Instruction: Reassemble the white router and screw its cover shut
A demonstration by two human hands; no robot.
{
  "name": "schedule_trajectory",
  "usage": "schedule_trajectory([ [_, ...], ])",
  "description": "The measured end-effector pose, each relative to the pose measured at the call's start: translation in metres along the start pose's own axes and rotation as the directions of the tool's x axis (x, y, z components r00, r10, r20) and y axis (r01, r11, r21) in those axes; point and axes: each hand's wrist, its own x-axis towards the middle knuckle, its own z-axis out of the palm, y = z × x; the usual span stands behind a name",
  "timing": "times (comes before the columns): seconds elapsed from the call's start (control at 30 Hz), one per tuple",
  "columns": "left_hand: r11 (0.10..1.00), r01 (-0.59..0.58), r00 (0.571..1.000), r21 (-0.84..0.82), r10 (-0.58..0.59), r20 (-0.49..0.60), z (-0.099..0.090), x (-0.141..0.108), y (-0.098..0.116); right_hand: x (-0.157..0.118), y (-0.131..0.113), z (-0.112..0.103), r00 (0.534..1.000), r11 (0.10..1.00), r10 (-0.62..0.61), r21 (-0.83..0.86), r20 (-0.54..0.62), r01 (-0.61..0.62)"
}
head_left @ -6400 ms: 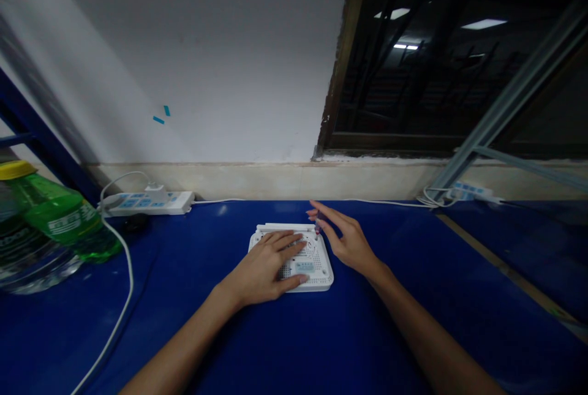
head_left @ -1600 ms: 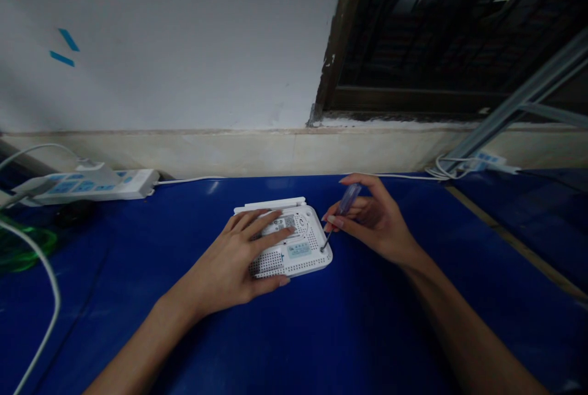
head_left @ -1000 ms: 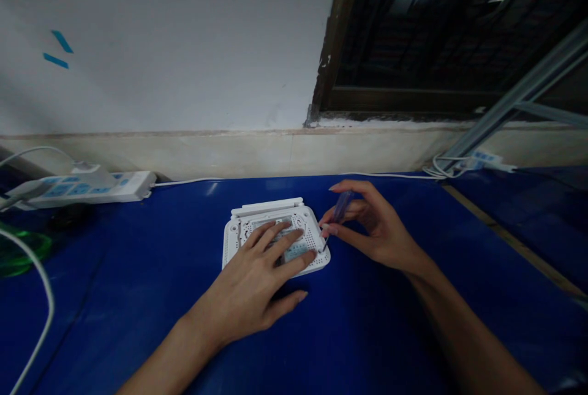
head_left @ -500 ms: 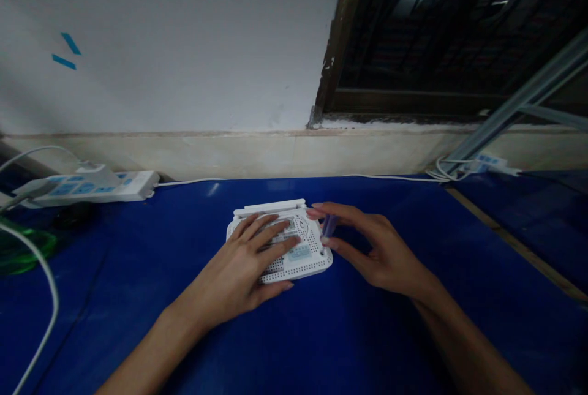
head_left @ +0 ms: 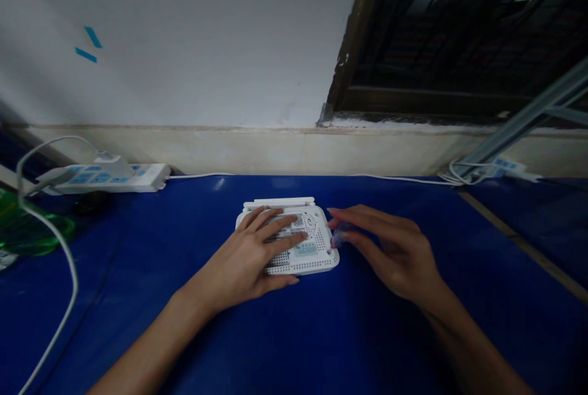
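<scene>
White router (head_left: 307, 257) under L fingers (head_left: 280, 231), screwdriver (head_left: 339, 238) in R fingers (head_left: 367, 218)

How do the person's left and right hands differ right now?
The left hand lies spread flat on the white router, while the right hand is curled around a blue-handled screwdriver. The left hand covers the router's middle; the right hand sits at its right edge. Both hands are bare.
</scene>
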Motion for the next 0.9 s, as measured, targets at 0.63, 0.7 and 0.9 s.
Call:
schedule_trajectory([
  [0.63, 1.000, -0.008, 1.000, -0.012, 0.008, -0.021, 0.0005, -0.0003, 0.0009, 0.0021, 0.0069, 0.0041, 0.999, 0.998, 0.033, 0.048, 0.019, -0.034],
  [0.7, 1.000, -0.009, 1.000, -0.010, 0.009, -0.019, 0.0008, -0.0002, 0.0008, 0.0023, 0.0077, 0.0044, 1.000, 0.995, 0.015, 0.101, -0.011, -0.014],
  [0.9, 1.000, -0.006, 1.000, 0.003, 0.006, -0.009, 0.0002, -0.0009, 0.0007, 0.0019, 0.0083, 0.0018, 0.999, 0.999, -0.011, -0.042, -0.052, 0.009],
])
